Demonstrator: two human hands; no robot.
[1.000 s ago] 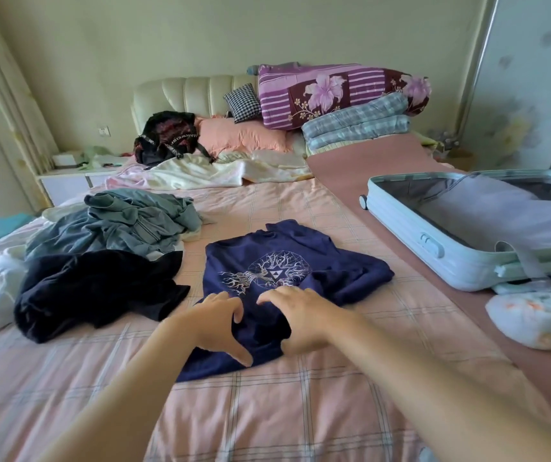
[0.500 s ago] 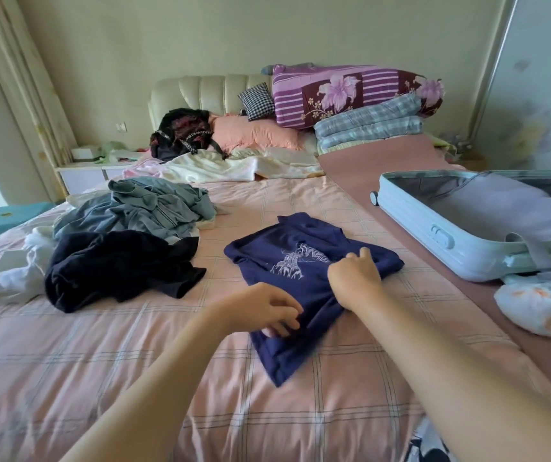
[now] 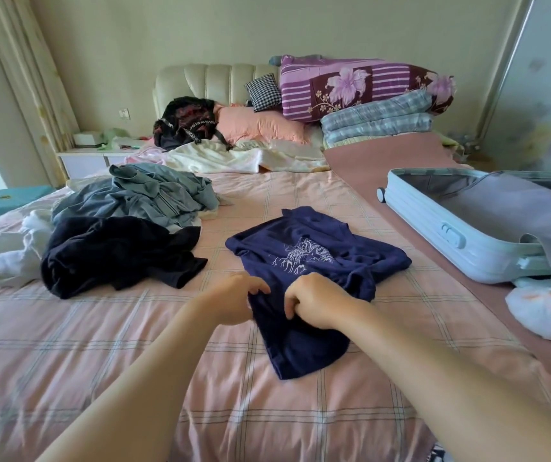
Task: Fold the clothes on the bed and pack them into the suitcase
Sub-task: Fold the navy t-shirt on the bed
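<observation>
A navy T-shirt (image 3: 317,258) with a white tree print lies partly folded in the middle of the pink checked bed (image 3: 134,345). My left hand (image 3: 234,301) pinches its left edge and my right hand (image 3: 314,301) grips the bunched cloth right beside it. To the left lie a black garment (image 3: 110,255), a grey-blue garment (image 3: 154,195) behind it and white cloth (image 3: 10,255) at the edge. The pale blue suitcase (image 3: 434,228) lies open on the right, with grey lining showing inside.
A white bundle with orange marks (image 3: 547,308) lies in front of the suitcase. Pillows, folded quilts (image 3: 367,88), a black backpack (image 3: 187,121) and a cream blanket (image 3: 234,158) crowd the headboard end. A nightstand (image 3: 97,155) stands at the far left.
The shirt went from lying flat to folded narrower along its length. Both hands moved from pressing it flat to gripping the cloth side by side near its lower middle.
</observation>
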